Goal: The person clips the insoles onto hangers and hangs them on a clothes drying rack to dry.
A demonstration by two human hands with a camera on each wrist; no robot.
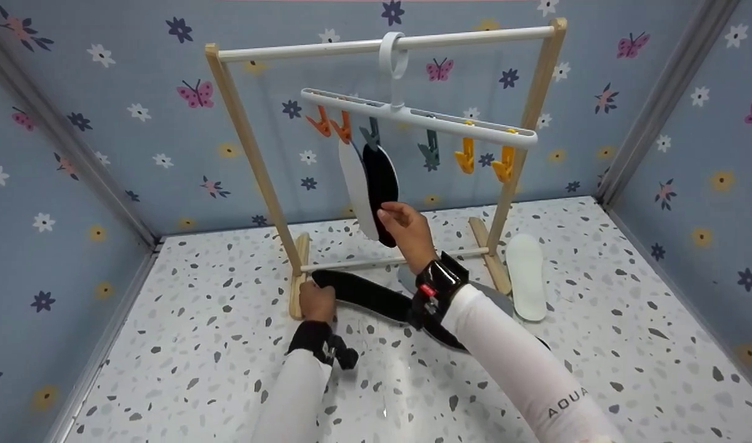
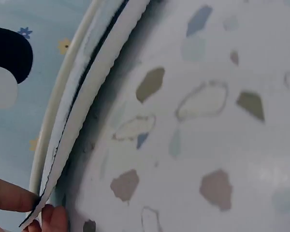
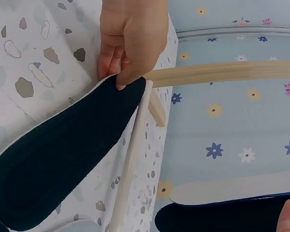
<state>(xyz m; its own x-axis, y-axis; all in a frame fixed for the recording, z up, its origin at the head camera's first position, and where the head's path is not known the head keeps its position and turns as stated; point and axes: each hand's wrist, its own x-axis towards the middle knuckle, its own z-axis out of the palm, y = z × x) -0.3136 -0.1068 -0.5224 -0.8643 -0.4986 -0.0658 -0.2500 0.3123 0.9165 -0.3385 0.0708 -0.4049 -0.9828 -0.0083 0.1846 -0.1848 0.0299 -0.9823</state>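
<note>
My left hand (image 1: 317,301) pinches one end of a black insole (image 1: 363,295) with a white edge, low beside the rack's left foot; the left wrist view shows the insole edge-on between thumb and fingers. My right hand (image 1: 409,234) is raised at the lower part of a hanging black insole (image 1: 380,178), its loosely bent fingertips overlapping it in the head view. Beside that hangs a white insole (image 1: 355,184). A dark green clip (image 1: 371,135) grips the black one's top, and an orange clip (image 1: 342,129) is at the white one's top.
A white clip hanger (image 1: 425,120) hooks over the top bar of a wooden rack (image 1: 253,154). Another green clip (image 1: 430,151) and two yellow clips (image 1: 466,157) hang at its right. A white insole (image 1: 526,277) and another black insole (image 1: 443,335) lie on the speckled floor.
</note>
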